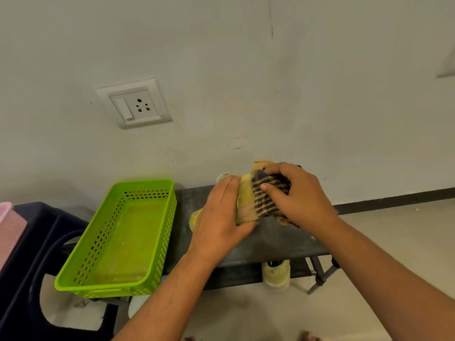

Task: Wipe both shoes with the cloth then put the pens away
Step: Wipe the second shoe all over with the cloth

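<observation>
Pressing down now: right hand (300, 195) fingers curl round the striped cloth (268, 193), directly atop the yellow shoe (245, 190). Left hand (221, 212) fingers clasp that shoe just leftward, its length slanting away rightward; the second shoe (275, 274) sits below the worktop (270, 242).

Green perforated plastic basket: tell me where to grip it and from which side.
Take the green perforated plastic basket by its near short wall, coming from the person's side: a slot handle is cut there, and that end appears to overhang the dark table.
</observation>
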